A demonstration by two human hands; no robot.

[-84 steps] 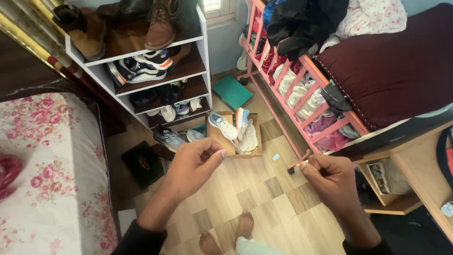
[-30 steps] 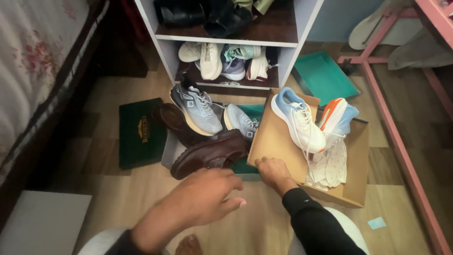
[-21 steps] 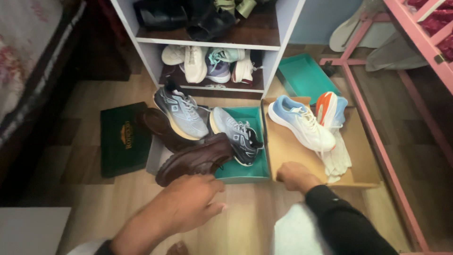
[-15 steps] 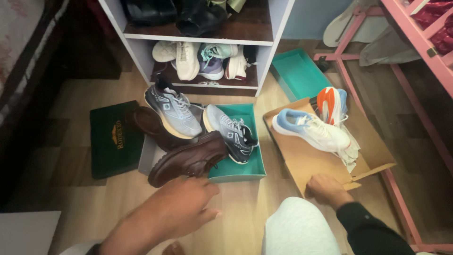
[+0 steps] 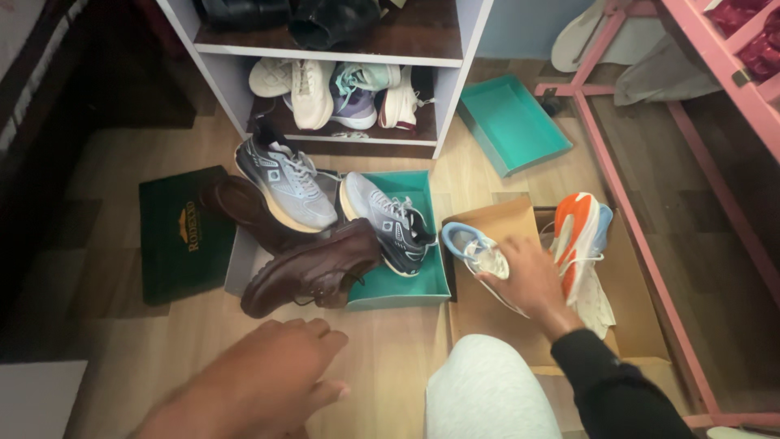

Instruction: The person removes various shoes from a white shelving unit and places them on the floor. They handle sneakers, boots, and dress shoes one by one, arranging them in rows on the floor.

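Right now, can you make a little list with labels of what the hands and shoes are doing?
right hand: gripping the white and blue sneaker in the cardboard box
left hand: open, over the wooden floor, holding nothing
beside it in the box: orange-soled sneaker on its side
teal box: grey sneaker inside
front of it: brown shoe

1. the white and blue sneaker [image 5: 471, 244] lies in the cardboard box [image 5: 487, 313] toward its left edge, blue toe pointing to the far left corner, its rear half covered by your right hand [image 5: 528, 280].
2. the second sneaker [image 5: 578, 240] stands on its side near the box's far right corner, orange sole facing left, white tissue paper [image 5: 595, 301] beneath it.
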